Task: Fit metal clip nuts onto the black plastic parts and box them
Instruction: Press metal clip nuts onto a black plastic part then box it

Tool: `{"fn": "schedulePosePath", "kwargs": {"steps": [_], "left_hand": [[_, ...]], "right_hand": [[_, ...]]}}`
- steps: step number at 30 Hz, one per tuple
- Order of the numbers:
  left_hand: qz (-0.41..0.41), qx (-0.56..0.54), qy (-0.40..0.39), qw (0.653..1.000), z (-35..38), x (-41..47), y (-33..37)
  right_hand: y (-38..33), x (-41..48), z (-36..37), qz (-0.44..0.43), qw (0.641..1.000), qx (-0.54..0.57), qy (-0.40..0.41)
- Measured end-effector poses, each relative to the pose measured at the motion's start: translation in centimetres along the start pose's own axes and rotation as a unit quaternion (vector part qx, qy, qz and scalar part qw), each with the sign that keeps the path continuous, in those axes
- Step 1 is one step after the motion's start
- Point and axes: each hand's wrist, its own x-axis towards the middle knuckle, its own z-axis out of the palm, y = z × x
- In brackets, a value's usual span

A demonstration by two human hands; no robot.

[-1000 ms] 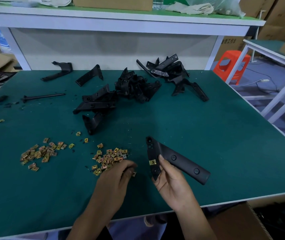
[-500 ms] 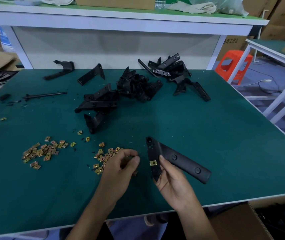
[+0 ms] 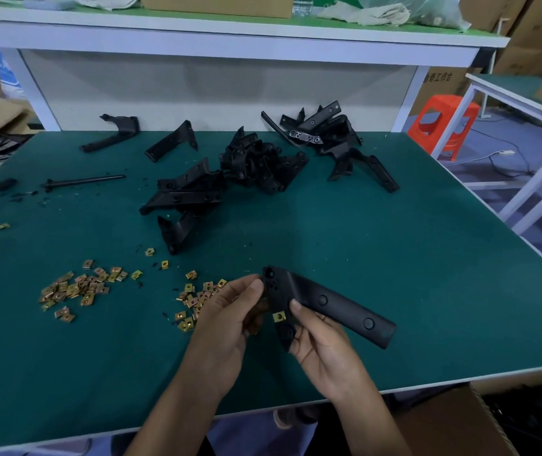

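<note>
Black plastic part (image 3: 329, 301) sits in our R hand (image 3: 322, 350) above the table (image 3: 411, 258) near its front edge. Thumb lies on top, fingers curled under, beside one brass clip nut (image 3: 279, 316) fitted on its edge. L hand (image 3: 227, 320) has its fingers curled, thumb tip touching the part's upper end; we can't tell if they pinch anything. Loose clip nuts (image 3: 197, 297) lie just left, spare black parts (image 3: 256, 159) further back.
</note>
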Motion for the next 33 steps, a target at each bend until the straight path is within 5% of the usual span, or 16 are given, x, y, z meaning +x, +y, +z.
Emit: {"fn": "schedulePosePath", "kwargs": {"steps": [33], "left_hand": [[0.012,-0.042,0.050,0.998,0.29,-0.58,-0.30]], "right_hand": [[0.08,-0.19,0.38,0.010,0.999,0.001,0.045]]}}
